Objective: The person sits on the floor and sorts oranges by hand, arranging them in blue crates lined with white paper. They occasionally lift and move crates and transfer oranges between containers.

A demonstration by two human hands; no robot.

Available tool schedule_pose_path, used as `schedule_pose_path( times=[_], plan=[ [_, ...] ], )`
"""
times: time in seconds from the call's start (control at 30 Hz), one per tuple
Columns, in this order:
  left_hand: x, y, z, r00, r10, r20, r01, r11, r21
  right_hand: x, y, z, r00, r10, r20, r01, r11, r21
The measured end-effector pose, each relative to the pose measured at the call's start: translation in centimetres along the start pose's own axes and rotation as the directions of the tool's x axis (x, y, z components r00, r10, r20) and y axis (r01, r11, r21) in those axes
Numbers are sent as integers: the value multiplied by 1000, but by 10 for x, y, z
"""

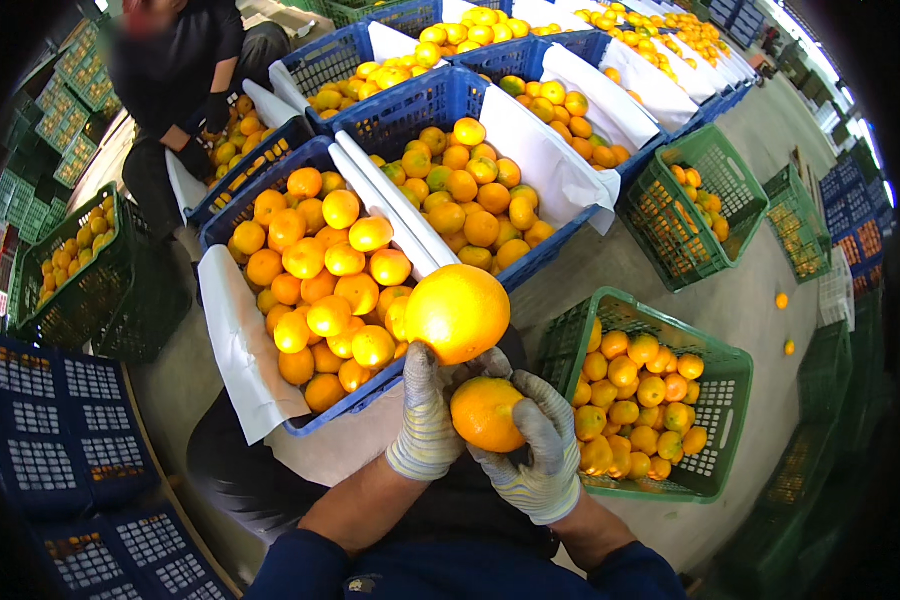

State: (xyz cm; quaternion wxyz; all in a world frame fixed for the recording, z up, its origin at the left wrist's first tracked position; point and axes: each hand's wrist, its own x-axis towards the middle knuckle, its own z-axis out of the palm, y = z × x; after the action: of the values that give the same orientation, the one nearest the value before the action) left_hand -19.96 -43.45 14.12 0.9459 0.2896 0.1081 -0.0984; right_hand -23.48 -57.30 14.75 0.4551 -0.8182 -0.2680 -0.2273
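My left hand (429, 420), in a striped work glove, grips a large orange citrus fruit (457, 311) that stands above its thumb. My right hand (536, 442), gloved alike, curls its fingers around a second orange citrus fruit (487, 414), lower and close against the left palm. Both hands are side by side over my lap. Just beyond them is a blue plastic crate (345, 409) lined with white paper (244, 345) and filled with loose orange fruit (330, 315). To the right, a green plastic crate (736, 435) holds more fruit (637, 397), some greenish.
More paper-lined blue crates (540, 262) of fruit extend to the back right. Another person (176, 82) in dark gloves works at a crate, upper left. Green crates (750, 202) stand along the right, with two loose fruits (781, 301) on the floor. Stacked blue crates (67, 420) line the left.
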Motion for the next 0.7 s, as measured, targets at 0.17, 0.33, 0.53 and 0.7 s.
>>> schedule_pose_path(
  times=[0.17, 0.33, 0.53, 0.7],
  plan=[
    [-2, 3, -7, 995, 38, -89, -33, 998, 58, 5, -4, 7, 968, 247, 37, -250, 945, 210],
    [18, 3, -35, 990, -62, -125, 53, 995, -79, 6, 2, 4, 635, 736, 235, -638, 328, 696],
    [11, 2, -69, 987, -159, -14, 156, 980, -125, 5, 19, 3, 453, 748, 486, -596, -151, 788],
    [3, 3, -69, 989, -140, 40, 142, 988, -67, 1, 22, 5, 466, 681, 564, -591, -235, 772]
  ],
)
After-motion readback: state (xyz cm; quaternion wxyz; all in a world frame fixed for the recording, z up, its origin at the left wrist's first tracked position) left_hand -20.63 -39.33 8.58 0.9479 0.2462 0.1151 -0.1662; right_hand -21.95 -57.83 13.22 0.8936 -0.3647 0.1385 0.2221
